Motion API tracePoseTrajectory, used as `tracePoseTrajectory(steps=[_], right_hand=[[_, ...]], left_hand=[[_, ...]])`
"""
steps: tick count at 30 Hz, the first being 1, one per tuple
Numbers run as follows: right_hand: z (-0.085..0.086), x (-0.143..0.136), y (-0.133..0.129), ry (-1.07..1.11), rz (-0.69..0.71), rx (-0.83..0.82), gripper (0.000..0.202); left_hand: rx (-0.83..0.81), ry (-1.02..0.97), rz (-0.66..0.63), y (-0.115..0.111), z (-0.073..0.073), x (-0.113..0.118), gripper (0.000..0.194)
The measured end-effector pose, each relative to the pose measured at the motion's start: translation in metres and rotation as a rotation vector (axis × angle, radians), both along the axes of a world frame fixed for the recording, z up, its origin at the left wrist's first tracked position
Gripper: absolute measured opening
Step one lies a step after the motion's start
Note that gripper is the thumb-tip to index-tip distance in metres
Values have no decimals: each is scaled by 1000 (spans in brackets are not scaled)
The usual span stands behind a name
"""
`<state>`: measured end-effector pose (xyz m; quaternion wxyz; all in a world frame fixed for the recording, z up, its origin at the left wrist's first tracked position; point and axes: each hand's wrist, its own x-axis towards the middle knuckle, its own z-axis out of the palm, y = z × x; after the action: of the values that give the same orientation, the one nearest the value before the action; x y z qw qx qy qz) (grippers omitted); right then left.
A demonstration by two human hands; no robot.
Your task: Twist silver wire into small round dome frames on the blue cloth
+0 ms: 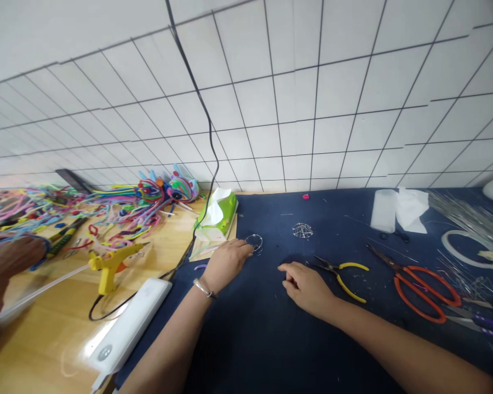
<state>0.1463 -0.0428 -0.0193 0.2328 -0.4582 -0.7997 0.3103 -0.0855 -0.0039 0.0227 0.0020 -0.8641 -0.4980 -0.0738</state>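
Right grip (306, 284): holding finger and thumb slightly apart, pinching nothing.
Pliers (337, 268): lying just right, seemingly for ready reach.
Left grip (232, 261): apparently pinching the wire ring (255, 242) by its edge, perhaps steadying it.
Wire dome (303, 230): resting beyond the right grip.

From the view's centre, counting outward: two wire frames (302, 230), at four and six o'clock; one pair of pliers (336, 268) and one pair of scissors (398, 268), at four; one coil (472, 264), at three; one glue gun (112, 265) and one tissue pack (227, 215), at eight; two figures (183, 186), at nine. Pipe cleaners (127, 227), toward nine, are too tangled to count.
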Motion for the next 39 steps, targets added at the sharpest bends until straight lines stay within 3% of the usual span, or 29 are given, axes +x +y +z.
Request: tracePoseTrajectory(steps=[8, 22, 33, 39], right_hand=[[2, 1, 0, 0, 14, 1, 27], [5, 0, 0, -11, 22, -8, 25], [5, 1, 0, -22, 33, -3, 25], [2, 0, 0, -15, 32, 2, 24]], left_hand=[[-18, -99, 13, 4, 5, -14, 19], [-57, -96, 47, 3, 3, -14, 16], [-78, -200, 31, 4, 3, -12, 25], [-145, -316, 158, 7, -6, -12, 15]])
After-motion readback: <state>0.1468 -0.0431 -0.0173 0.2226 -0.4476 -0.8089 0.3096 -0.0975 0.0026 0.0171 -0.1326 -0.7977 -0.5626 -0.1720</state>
